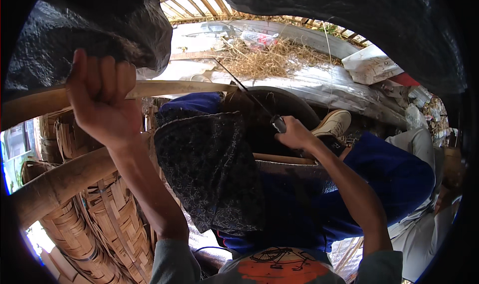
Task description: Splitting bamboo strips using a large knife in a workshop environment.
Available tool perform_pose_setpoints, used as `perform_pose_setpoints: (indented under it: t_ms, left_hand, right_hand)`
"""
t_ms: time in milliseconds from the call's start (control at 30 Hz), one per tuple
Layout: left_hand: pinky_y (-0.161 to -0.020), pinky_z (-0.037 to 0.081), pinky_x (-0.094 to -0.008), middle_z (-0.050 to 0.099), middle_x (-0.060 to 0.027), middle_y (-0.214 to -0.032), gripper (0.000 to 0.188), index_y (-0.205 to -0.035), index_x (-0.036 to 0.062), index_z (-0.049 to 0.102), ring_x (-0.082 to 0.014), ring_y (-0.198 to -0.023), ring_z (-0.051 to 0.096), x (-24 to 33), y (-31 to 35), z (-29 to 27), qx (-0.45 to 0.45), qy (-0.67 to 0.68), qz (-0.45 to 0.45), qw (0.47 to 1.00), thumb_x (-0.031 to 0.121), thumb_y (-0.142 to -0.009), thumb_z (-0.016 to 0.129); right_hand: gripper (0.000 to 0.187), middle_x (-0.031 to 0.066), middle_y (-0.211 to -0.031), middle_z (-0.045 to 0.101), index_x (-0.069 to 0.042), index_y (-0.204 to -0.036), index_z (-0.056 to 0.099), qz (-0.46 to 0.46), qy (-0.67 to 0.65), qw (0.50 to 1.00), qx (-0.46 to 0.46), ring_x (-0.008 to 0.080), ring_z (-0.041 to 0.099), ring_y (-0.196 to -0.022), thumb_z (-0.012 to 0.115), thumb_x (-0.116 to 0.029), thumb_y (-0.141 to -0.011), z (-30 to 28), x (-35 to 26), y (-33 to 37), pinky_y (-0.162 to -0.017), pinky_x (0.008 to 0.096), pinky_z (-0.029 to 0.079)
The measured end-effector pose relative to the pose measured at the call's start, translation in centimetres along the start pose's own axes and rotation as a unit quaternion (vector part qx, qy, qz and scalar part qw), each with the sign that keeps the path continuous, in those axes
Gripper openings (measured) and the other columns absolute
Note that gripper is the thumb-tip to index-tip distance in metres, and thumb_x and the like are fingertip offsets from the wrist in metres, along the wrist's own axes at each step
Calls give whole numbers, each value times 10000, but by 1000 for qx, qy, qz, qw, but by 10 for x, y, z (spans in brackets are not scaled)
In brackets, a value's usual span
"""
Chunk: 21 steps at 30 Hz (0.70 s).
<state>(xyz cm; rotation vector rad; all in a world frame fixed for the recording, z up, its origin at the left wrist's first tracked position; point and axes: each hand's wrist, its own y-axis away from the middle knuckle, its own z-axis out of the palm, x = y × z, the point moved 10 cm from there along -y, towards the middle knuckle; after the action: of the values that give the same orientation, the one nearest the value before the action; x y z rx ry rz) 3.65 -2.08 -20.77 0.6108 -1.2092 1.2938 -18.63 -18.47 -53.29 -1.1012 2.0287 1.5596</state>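
Note:
Raised at the left, my left hand [106, 97] is closed round a long, flat bamboo strip [172, 88]. The strip runs from the left edge across to the middle and ends above my lap. My right hand [297, 133] grips the dark handle of a long, thin-bladed knife [254, 99], its blade slanting up and away to the left. That blade passes close to the strip's right end; whether they touch I cannot tell. A dark patterned cloth [207, 169] covers my left thigh, over blue trousers [389, 174].
Woven bamboo baskets [112, 219] stand at the left behind a thick bamboo pole [75, 176]. Thin shavings [269, 57] lie heaped on pale sheeting ahead. Black plastic sheeting [349, 14] hangs overhead. A light shoe [333, 123] is near my right hand, and a pale sack [371, 64] lies far right.

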Motion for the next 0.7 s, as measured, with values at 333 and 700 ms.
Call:
perform_pose_setpoints:
  t_ms: [333, 700]
  left_hand:
    - [-435, 140, -268, 136, 31, -471, 439, -540, 172, 202, -82, -432, 70, -3, -3, -12, -95, 31, -3, 995, 221, -953, 342]
    - [-455, 141, -277, 139, 30, -490, 441, -546, 167, 202, -83, -445, 98, -6, -7, -19, -51, 58, -47, 996, 224, -939, 394]
  right_hand:
    - [166, 72, -622, 554, -6, -739, 529, 53, -120, 990, -52, 201, 575, -604, 596, -153, -702, 17, 44, -26, -605, 357, 463]
    - [234, 151, -683, 602, 24, -827, 524, 1, -32, 999, -18, 276, 625, -689, 604, -143, -684, 18, 30, -20, -647, 385, 472]
